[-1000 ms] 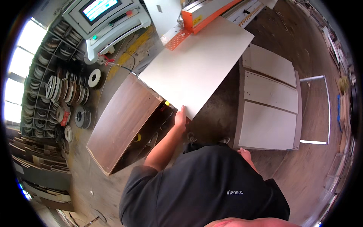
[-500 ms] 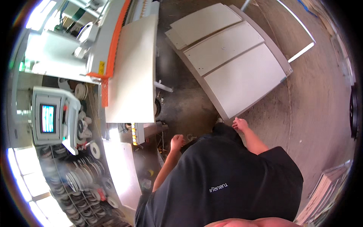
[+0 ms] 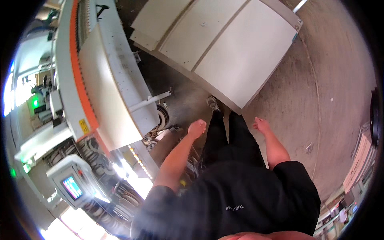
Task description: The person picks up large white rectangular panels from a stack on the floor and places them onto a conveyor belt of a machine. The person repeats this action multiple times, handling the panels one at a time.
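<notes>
My left hand (image 3: pixel 197 129) hangs in front of my body with its fingers curled in, and nothing shows in it. On the other side, my right hand (image 3: pixel 261 124) is held low with its fingers loosely bent and apart, also without any object. Ahead of me lies a stack of pale flat boards (image 3: pixel 244 48), its near corner just beyond my feet; neither hand touches it. To the left, a long pale panel (image 3: pixel 106 88) rests on a machine (image 3: pixel 120 52) along an orange rail (image 3: pixel 80 76), out of my left hand's reach.
A control console with a lit screen (image 3: pixel 72 187) stands at the left, near several rolls of edge band (image 3: pixel 126 200). A white bar (image 3: pixel 150 101) juts from the machine towards the walkway. Stacked boards (image 3: pixel 357 164) and a black wheel (image 3: pixel 375 116) are at the far right.
My view has turned and the machine now appears farther left, with the board stack higher in the picture. Both my arms have swung forward a little, and more of my legs shows.
</notes>
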A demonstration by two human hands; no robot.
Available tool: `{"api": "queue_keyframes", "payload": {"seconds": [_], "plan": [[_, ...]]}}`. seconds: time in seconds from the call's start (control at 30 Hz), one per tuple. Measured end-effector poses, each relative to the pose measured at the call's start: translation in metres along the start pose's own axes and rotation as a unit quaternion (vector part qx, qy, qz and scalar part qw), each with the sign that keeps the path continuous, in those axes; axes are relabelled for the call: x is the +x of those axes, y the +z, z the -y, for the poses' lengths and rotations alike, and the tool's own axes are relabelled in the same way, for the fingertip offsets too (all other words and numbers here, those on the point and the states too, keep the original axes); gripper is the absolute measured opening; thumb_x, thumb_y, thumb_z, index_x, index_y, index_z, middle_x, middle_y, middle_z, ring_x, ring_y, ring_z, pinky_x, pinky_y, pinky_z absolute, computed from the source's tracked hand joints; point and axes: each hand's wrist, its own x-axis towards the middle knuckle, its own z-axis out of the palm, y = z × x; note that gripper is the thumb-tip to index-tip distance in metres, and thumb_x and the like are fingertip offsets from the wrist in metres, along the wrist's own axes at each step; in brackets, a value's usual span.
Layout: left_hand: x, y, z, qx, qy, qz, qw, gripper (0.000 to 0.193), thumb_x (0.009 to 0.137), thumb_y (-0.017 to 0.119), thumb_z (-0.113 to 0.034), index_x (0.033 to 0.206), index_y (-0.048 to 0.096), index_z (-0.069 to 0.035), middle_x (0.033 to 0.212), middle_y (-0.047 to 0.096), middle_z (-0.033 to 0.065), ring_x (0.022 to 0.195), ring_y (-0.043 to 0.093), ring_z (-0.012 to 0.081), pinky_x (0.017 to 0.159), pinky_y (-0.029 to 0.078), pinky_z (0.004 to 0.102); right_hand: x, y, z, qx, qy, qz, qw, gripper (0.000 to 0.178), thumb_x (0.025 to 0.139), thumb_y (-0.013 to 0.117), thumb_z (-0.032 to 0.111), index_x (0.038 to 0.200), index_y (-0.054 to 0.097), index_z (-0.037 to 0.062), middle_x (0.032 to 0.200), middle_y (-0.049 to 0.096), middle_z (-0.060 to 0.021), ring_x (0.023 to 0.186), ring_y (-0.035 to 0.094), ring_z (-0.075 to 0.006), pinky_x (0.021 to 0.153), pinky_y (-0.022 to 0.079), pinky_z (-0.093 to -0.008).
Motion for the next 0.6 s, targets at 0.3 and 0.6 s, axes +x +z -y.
{"api": "queue_keyframes", "payload": {"seconds": [0.3,0.6], "plan": [[0.259,-0.092,-0.083,0.132,0.008,-0.148,0.980,0.056,0.093,0.058,-0.030,0.141,0.045,-0.005,0.148,0.047,0.0211,0.135,0.047,0.0373,0.110,0.039,0.0476,0.141,0.046,-0.049,-0.028,-0.092,-0.137,0.986,0.059,0.099,0.054,0.051,0.127,0.062,0.0004,0.110,0.071,-0.0106,0.098,0.066,-0.0194,0.083,0.050,-0.0337],[0.368,-0.102,-0.033,0.206,0.087,-0.282,0.933,0.042,0.080,0.067,-0.021,0.118,0.056,-0.005,0.126,0.056,0.0142,0.122,0.053,0.0340,0.106,0.041,0.0443,0.236,0.082,-0.025,0.203,0.064,-0.130,0.968,0.077,0.096,0.050,0.065,0.134,0.057,-0.0016,0.125,0.064,-0.0127,0.106,0.061,-0.0259,0.092,0.047,-0.0351]]}}
